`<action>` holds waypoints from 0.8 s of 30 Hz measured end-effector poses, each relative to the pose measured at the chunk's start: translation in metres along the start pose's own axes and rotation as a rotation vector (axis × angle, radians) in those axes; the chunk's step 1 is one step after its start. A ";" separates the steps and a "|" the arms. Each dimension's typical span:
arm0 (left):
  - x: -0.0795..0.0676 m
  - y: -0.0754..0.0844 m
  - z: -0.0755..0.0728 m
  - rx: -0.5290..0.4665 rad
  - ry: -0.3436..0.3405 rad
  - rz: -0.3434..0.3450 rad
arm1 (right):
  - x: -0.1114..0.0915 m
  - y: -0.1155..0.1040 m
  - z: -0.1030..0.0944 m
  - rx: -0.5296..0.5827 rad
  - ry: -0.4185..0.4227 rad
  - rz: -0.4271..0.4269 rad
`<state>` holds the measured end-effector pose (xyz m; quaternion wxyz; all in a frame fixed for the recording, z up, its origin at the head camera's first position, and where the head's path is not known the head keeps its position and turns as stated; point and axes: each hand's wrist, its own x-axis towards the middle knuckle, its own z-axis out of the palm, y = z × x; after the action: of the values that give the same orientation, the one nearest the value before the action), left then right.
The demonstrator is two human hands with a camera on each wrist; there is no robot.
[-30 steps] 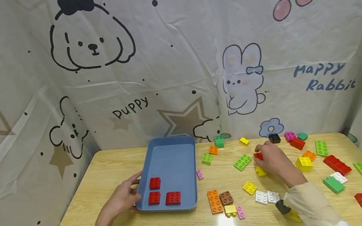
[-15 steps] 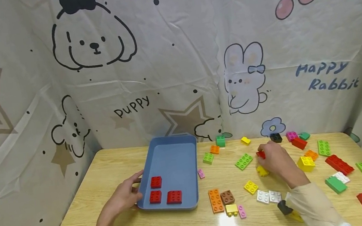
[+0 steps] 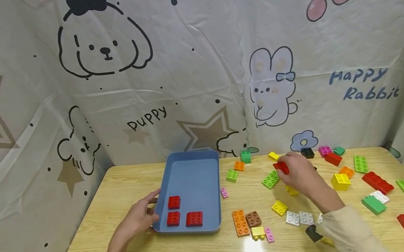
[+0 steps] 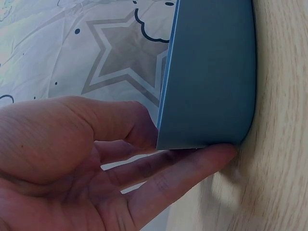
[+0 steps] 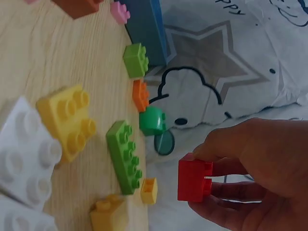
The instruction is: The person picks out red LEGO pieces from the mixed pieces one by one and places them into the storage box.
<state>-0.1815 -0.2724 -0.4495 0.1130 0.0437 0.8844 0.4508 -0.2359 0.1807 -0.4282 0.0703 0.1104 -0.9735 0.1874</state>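
My right hand (image 3: 298, 173) pinches a red toy building brick (image 5: 191, 179) between thumb and fingers, raised above the table near a light green brick (image 3: 271, 179). In the right wrist view the brick's studs face the palm. At the left, my left hand (image 3: 139, 215) touches the left side of a blue tray (image 3: 217, 206), near its front corner. The left wrist view shows its fingers (image 4: 168, 185) fairly straight against the tray's outside, one tip low by the table. Inside the tray lie three red bricks (image 3: 194, 219), in its front part.
Loose bricks in several colours cover the table's right half: orange (image 3: 241, 223), brown (image 3: 253, 219), white (image 3: 293, 218) and yellow (image 3: 340, 182). More red bricks lie at the far right, including a long one (image 3: 377, 183). A patterned cloth (image 3: 189, 81) hangs behind the table.
My right hand has lifted the red brick off the table and moved it slightly up and to the left. My left hand and the tray have stayed in place.
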 end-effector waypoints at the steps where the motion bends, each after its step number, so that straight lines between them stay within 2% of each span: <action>1: 0.000 0.000 0.000 0.000 -0.001 0.002 | 0.000 -0.003 0.000 0.002 0.007 -0.006; 8: 0.002 0.002 -0.001 0.007 -0.004 0.009 | 0.000 -0.017 -0.004 0.023 0.032 -0.051; 15: 0.001 -0.001 -0.001 0.004 -0.007 -0.015 | 0.001 -0.031 0.006 0.041 0.100 -0.170; 24: 0.001 -0.001 0.000 -0.021 -0.009 -0.009 | 0.001 -0.059 0.027 0.070 0.053 -0.227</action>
<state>-0.1822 -0.2729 -0.4500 0.1194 0.0403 0.8794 0.4592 -0.2248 0.1173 -0.4319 0.1127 0.2175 -0.9454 0.2150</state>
